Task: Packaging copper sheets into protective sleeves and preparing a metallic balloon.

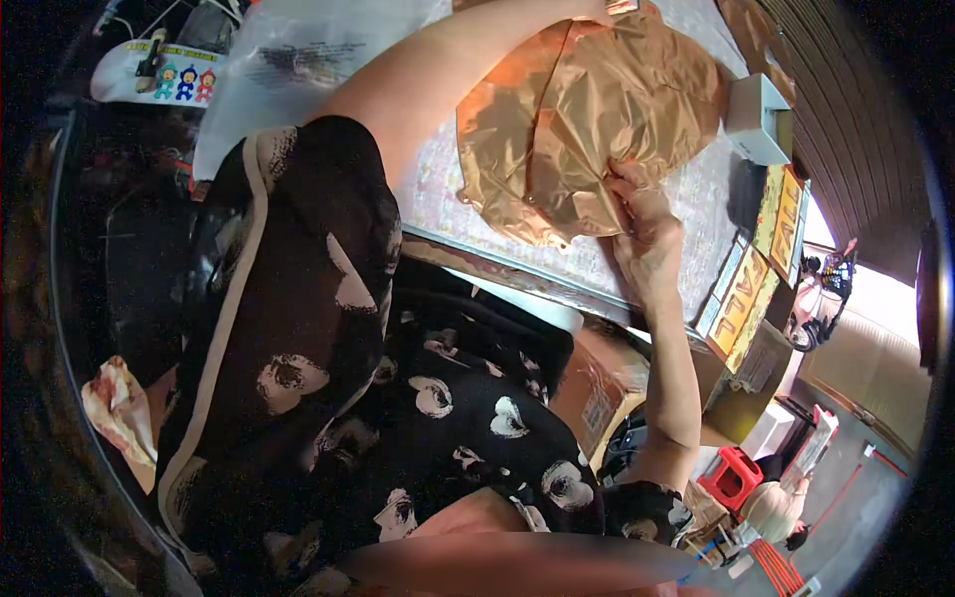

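Note:
A large crinkled piece of copper-gold foil point(582, 109) with a rounded outline lies spread over the pale patterned table top point(428, 189). My right hand point(647, 224) is at its near right edge, with curled fingers closed on the foil. My left arm reaches across to the far side, where my left hand point(594, 10) is cut off by the top of the view; its fingers are hidden. Close to that hand a small shiny thing point(623, 6) shows, too little of it to name. Folds and a long dark crease run through the foil.
A white box point(758, 119) stands right of the foil, near yellow printed cartons point(748, 308) along the table's right side. Clear plastic sheeting point(288, 70) lies at the far left. Below the near edge is a cardboard box point(597, 383). A red stool point(733, 478) and another person point(776, 509) are farther right.

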### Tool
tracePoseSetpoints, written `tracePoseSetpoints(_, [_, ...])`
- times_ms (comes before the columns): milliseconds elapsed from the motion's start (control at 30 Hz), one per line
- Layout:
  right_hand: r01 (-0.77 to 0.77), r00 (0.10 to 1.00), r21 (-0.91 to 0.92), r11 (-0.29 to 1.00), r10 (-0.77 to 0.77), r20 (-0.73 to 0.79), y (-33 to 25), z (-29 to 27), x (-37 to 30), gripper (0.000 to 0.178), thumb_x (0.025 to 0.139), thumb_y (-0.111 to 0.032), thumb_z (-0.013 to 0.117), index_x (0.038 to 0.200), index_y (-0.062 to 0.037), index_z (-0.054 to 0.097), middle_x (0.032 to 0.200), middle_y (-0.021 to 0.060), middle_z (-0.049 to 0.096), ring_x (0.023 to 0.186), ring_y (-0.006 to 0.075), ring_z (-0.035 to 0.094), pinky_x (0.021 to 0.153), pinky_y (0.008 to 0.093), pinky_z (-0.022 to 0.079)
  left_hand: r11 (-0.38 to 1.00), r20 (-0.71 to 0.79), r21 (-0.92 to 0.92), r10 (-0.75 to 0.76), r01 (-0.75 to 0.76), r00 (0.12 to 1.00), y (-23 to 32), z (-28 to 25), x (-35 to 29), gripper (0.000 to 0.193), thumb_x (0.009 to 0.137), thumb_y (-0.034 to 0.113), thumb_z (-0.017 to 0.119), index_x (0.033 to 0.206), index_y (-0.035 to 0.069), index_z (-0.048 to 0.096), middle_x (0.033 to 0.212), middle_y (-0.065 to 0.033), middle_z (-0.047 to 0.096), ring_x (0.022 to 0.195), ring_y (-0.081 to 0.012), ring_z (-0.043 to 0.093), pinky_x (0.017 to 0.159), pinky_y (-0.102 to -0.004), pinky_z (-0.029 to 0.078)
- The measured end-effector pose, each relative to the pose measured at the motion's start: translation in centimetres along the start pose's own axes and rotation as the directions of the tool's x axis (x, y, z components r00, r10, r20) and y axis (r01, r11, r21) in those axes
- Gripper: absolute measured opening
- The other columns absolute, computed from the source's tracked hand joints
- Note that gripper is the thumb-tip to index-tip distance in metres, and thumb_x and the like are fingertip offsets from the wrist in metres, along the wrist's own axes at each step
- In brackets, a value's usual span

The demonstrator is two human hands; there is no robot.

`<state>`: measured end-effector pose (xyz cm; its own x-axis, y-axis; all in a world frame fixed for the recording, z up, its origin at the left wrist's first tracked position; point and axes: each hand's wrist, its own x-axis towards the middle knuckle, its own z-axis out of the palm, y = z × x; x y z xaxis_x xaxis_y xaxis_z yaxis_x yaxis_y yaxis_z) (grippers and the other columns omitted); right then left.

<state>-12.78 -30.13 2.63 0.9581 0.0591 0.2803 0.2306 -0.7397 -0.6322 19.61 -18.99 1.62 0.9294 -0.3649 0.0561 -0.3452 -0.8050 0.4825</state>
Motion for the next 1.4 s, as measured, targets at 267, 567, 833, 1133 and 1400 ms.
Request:
tracePoseSetpoints(267, [0.151,0.988,-0.347,0.926,-0.149,0.034,-2.9,0.1,-0.1,0.032,0.085,-0.005,0.072,0.116,-0.0038,0.074,0.118,0.0134,0.074,0.122,0.0325,0.066,0.116,0.0509,0.037,0.969,-0.002,-0.247,-0.024,0.023,1.0,-2.5,-2.1,-0.2,0.045,0.072,0.042,0.083,0.095,0.004,0.079,0.098,-0.0211,0.077,0.093,-0.0309,0.076,0.078,-0.0393,0.06])
tracePoseSetpoints(567, [0.236,0.971,-0.405,0.883,-0.206,0.118,-4.5,1.9,0.3,0.032,0.086,-0.001,0.072,0.117,-0.0055,0.075,0.118,0.0102,0.075,0.118,0.0271,0.069,0.114,0.0497,0.041,0.957,-0.176,-0.274,0.05,-0.098,0.983,-6.6,-2.1,0.2,0.031,0.081,0.045,0.077,0.098,0.019,0.082,0.098,-0.0139,0.077,0.092,-0.0316,0.074,0.082,-0.0412,0.058])
tracePoseSetpoints(833, [-0.113,0.937,0.146,0.983,0.057,0.346,-5.0,-0.9,2.3,0.054,0.092,-0.032,0.076,0.138,-0.0053,0.065,0.148,0.0164,0.058,0.143,0.0394,0.047,0.124,0.0539,0.023,0.847,0.347,0.037,-0.508,0.53,0.788,0.6,-4.6,1.9,0.026,0.08,0.046,0.079,0.099,0.03,0.083,0.092,-0.0097,0.078,0.082,-0.0271,0.075,0.075,-0.0391,0.058])
tracePoseSetpoints(1133, [0.173,0.95,-0.506,0.845,-0.007,0.313,-3.2,4.6,3.6,0.059,0.107,-0.04,0.051,0.161,-0.0191,0.039,0.169,0.0094,0.03,0.156,0.0364,0.023,0.124,0.0592,0.014,0.947,0.149,-0.167,-0.25,0.274,0.957,-4.1,-1.1,1.3,0.023,0.077,0.038,0.08,0.092,0.022,0.083,0.089,-0.0108,0.078,0.082,-0.0251,0.074,0.076,-0.0403,0.057])
tracePoseSetpoints(1400, [0.197,0.949,-0.523,0.829,-0.027,0.315,-2.9,4.3,3.2,0.058,0.108,-0.037,0.05,0.161,-0.0159,0.038,0.168,0.0113,0.032,0.155,0.0369,0.026,0.123,0.0587,0.017,0.909,-0.15,-0.378,0.13,-0.179,0.98,-5.7,0.3,0.8,0.028,0.07,0.042,0.086,0.09,0.024,0.083,0.091,-0.0071,0.079,0.087,-0.0249,0.074,0.085,-0.0376,0.057])
